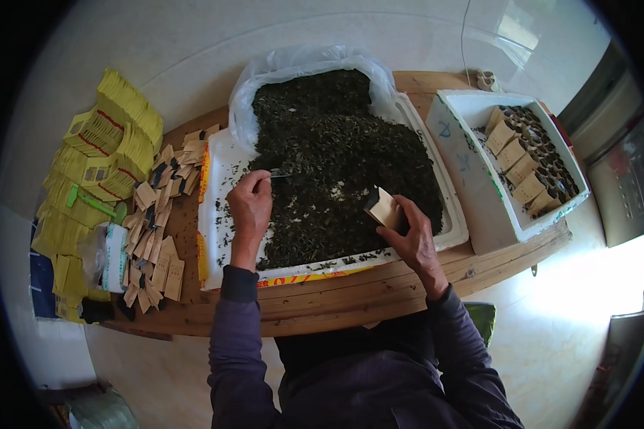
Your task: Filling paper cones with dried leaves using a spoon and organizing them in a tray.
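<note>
My left hand (250, 206) grips a small metal spoon (282, 174), whose tip is at the dark dried leaves (327, 145). The leaves look like loose tea and spill from a clear plastic bag (244, 107) across a white foam tray (222, 198). Over the right part of the leaves, my right hand (413, 230) holds a small brown paper packet (385, 209), tilted, its dark-lined mouth towards the upper left. Whether leaves are inside the packet cannot be seen.
On the right stands a white foam box (461, 161) with rows of upright brown packets (515, 153). Loose flat paper packets (161, 214) lie left of the tray, beside stacked yellow packages (94, 150), a green plastic tool (94, 202) and a white-and-blue pack (115, 257). All rest on a wooden table (322, 311).
</note>
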A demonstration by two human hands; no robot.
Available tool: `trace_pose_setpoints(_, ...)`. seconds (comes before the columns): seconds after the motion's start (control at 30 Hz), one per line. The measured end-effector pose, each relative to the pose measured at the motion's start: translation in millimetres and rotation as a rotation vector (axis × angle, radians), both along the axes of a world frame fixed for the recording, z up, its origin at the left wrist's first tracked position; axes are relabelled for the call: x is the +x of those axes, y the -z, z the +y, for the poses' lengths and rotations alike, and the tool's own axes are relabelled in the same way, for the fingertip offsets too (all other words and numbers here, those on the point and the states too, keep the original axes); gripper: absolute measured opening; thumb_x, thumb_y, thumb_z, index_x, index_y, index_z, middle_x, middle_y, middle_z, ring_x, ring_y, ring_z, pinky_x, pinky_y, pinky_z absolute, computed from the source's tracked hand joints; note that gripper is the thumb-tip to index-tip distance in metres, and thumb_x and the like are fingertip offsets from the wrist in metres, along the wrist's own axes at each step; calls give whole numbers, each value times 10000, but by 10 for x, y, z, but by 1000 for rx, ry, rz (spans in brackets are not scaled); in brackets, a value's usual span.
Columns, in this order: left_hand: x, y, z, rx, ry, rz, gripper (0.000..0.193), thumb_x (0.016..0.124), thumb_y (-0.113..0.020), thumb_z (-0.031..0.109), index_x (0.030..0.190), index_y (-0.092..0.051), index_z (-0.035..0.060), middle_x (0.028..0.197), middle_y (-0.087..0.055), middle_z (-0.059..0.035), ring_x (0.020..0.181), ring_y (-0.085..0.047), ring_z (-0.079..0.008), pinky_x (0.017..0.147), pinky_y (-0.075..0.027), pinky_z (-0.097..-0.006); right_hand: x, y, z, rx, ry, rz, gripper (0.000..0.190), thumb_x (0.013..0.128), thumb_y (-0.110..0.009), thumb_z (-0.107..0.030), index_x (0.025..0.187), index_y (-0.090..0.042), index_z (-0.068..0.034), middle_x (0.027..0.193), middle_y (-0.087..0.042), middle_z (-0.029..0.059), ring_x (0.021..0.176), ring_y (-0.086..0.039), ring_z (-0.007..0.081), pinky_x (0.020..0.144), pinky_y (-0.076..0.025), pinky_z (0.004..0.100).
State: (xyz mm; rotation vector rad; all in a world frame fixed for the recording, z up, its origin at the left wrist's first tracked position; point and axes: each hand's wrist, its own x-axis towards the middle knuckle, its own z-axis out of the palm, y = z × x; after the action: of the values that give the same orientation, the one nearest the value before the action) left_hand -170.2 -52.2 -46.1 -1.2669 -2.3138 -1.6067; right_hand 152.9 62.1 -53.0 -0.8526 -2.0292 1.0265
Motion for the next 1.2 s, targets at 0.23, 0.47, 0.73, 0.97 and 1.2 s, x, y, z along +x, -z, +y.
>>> trace_pose_setpoints(0.23,552,-572,-34,-21,318,-175,91,964,-707,28,1031,-760,-4,781,-687,3,675,-589,-47,599,-483,-252,-6,47,35,4,-28,13,687,783,-868,-108,1394,-580,17,1227,-686,189,1101,-685,308,953,-542,383)
trace_pose_setpoints(0.47,985,-737,121,-36,570,181,93,943,-671,-36,995,-746,-16,893,-743,-97,681,-652,-115,607,-508,-279,-15,42,8,56,-47,34,644,768,-860,-53,1353,-594,-1,1200,-672,190,1071,-687,360,927,-555,410)
trace_pose_setpoints(0.73,1208,-859,192,-199,656,762,226,753,-706,-80,950,-711,31,928,-688,-93,840,-669,-275,660,-574,-387,4,75,23,51,-33,22,622,779,-853,-75,1344,-609,11,1204,-669,178,1080,-683,323,936,-545,394)
trace_pose_setpoints(0.97,707,-842,-115,-66,409,488,136,907,-658,-61,1007,-741,-22,909,-727,-159,720,-697,-272,653,-556,-349,-13,18,2,7,-19,53,611,786,-847,-79,1339,-605,21,1200,-667,182,1073,-679,327,937,-544,396)
trace_pose_setpoints(1.2,121,-470,-390,-535,19,171,124,878,-648,4,910,-761,-37,739,-726,-179,692,-736,-274,646,-540,-356,6,32,23,30,-16,40,621,771,-846,-77,1335,-609,24,1193,-665,188,1069,-681,340,934,-544,399)
